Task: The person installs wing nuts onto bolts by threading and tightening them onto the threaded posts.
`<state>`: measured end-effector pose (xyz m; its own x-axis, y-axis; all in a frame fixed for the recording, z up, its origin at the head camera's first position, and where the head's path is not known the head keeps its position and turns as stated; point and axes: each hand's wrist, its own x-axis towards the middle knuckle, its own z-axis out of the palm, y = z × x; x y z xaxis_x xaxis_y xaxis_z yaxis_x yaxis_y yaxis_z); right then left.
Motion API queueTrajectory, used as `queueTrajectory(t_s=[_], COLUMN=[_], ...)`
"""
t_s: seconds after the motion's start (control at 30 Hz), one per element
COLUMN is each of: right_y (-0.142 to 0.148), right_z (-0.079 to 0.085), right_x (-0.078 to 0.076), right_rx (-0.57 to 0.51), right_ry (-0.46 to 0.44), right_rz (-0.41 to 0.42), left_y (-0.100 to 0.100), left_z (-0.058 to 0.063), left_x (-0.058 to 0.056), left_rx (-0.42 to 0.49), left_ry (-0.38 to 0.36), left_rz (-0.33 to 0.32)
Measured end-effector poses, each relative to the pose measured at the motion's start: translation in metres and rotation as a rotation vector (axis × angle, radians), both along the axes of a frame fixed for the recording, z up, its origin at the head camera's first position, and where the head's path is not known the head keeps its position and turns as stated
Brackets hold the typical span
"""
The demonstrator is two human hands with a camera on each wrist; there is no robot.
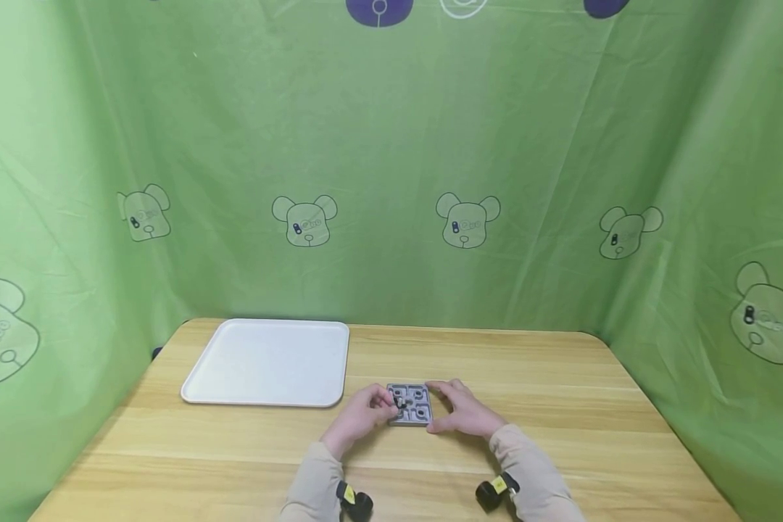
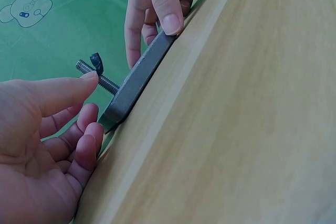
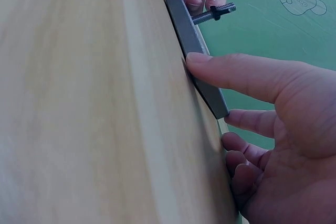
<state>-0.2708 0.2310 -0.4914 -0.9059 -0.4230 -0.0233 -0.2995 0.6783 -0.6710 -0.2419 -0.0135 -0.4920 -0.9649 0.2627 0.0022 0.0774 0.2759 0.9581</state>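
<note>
A square grey metal plate [image 1: 421, 399] with ring-shaped recesses lies on the table in front of the person. From its left part a threaded bolt [image 2: 108, 84] sticks up, carrying a small dark wing nut [image 2: 96, 63]. My left hand [image 1: 364, 413] is at the plate's left side, thumb tip against the wing nut and the other fingers curled below it. Across the plate, my right hand [image 1: 465, 412] grips the right edge, thumb at the near corner and a finger at the far corner. The nut's far side is partly hidden by the left hand in the head view.
A white tray [image 1: 267, 362] stands on the left of the wooden table [image 1: 528, 370], back from the hands. Green curtains [image 1: 391, 283] with bear prints hang behind and along both sides. Black wrist cameras [image 1: 359, 506] are strapped on both sleeves.
</note>
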Motion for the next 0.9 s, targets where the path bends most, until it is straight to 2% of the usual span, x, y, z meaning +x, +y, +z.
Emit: queueTrajectory(t_s=[0.27,0.9], right_y=[-0.0005,-0.0007], right_z=[0.0023,0.0034], right_x=[0.0021,0.0024], right_rx=[0.0,0.002], right_ry=[-0.001,-0.015], right_rz=[0.002,0.0], left_y=[0.0003,0.0056], left_z=[-0.0038,-0.0051], left_x=[-0.0033,-0.0036], left_rx=[0.01,-0.084], left_ry=[-0.011,0.056], left_rz=[-0.015,0.02])
